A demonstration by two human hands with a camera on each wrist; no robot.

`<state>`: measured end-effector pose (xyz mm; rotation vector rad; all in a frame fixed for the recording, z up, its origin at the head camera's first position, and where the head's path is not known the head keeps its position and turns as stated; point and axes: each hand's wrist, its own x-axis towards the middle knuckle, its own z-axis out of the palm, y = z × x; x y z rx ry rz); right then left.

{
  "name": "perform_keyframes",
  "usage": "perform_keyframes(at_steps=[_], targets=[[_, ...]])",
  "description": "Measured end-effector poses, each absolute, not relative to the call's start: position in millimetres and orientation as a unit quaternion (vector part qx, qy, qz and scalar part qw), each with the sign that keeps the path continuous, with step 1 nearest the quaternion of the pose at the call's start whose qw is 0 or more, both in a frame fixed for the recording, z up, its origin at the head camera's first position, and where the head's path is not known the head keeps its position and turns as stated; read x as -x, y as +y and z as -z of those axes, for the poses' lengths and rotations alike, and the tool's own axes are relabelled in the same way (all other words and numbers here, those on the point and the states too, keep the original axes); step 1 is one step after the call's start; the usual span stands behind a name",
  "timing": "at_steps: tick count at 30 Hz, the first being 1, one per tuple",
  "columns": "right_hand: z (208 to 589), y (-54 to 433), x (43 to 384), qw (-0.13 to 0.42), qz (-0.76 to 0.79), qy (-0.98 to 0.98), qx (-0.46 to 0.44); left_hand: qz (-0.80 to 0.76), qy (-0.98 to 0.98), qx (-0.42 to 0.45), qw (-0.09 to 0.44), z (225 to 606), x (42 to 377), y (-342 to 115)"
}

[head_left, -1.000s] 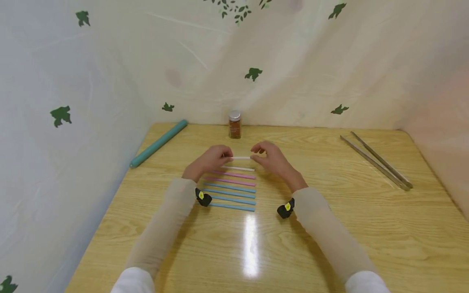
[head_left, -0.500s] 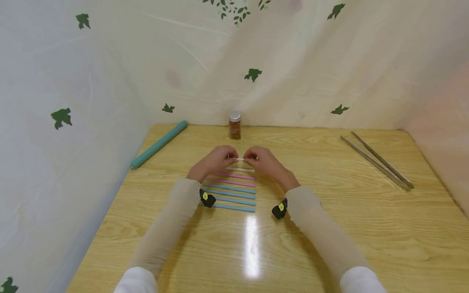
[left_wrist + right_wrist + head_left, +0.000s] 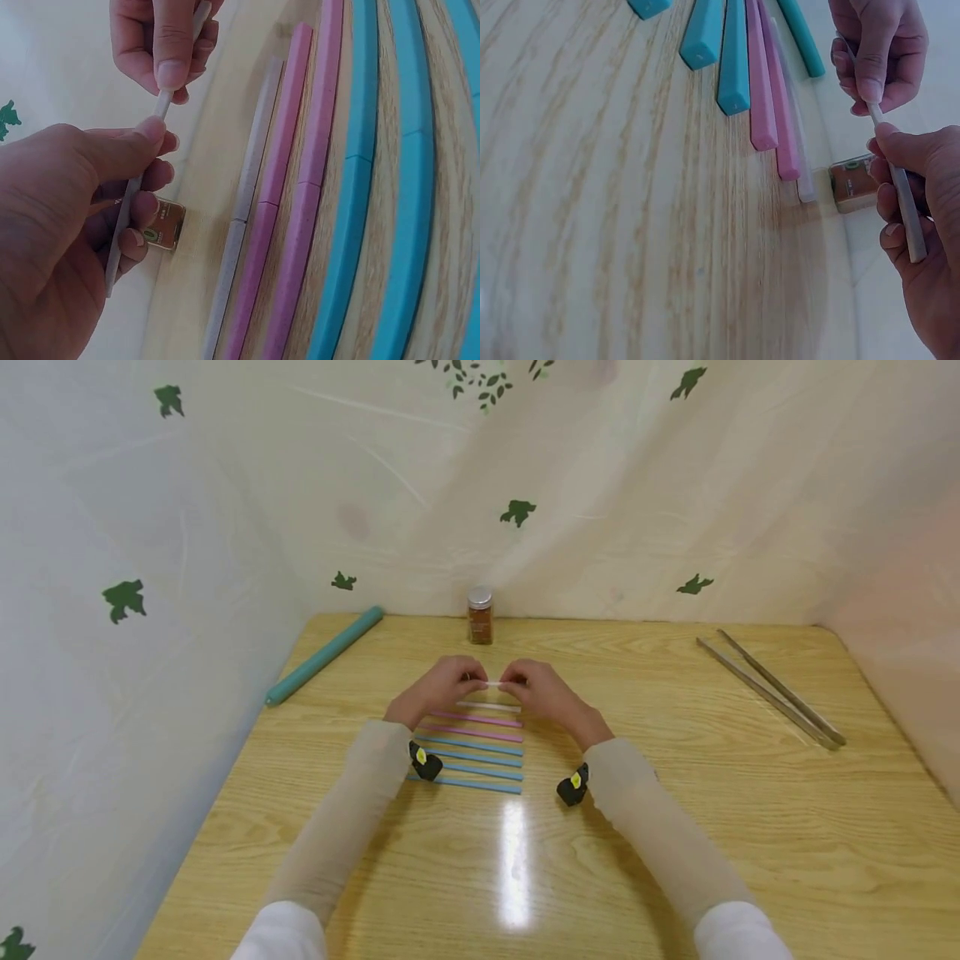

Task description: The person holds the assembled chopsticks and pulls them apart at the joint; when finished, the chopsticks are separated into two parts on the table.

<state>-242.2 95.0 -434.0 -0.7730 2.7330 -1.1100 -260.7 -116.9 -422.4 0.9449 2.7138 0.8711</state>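
Observation:
My left hand [image 3: 447,683] and right hand [image 3: 542,687] pinch one white chopstick [image 3: 492,683] between thumbs and fingers, thumbs nearly meeting at its middle. It is raised off the table, lying crosswise. In the left wrist view, one end of this chopstick [image 3: 112,262] runs down along the left palm; the right wrist view has the other end [image 3: 911,225] against the right palm. Below the hands a row of chopsticks lies side by side: a white chopstick [image 3: 495,706], then pink chopsticks [image 3: 487,720], then several blue chopsticks [image 3: 480,768]. The left arm covers some of their left ends.
A spice jar [image 3: 480,617] with a silver lid stands at the table's back edge. A teal rod [image 3: 325,656] lies at the back left. Long metal tongs [image 3: 772,693] lie on the right. A pale curtain [image 3: 600,485] hangs behind the wooden table [image 3: 675,843].
A second ago the right hand was further right, its fingers parted at the chopstick's end. It has moved left and pinches the chopstick close to the left hand. The row on the table is unmoved.

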Motion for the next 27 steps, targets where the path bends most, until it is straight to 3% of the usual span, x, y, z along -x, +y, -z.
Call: perform_keyframes(at_steps=[27], targets=[[427.3, 99.7, 245.5, -0.007, 0.36, 0.892, 0.272, -0.298, 0.899, -0.322, -0.02, 416.9, 264.2, -117.4]])
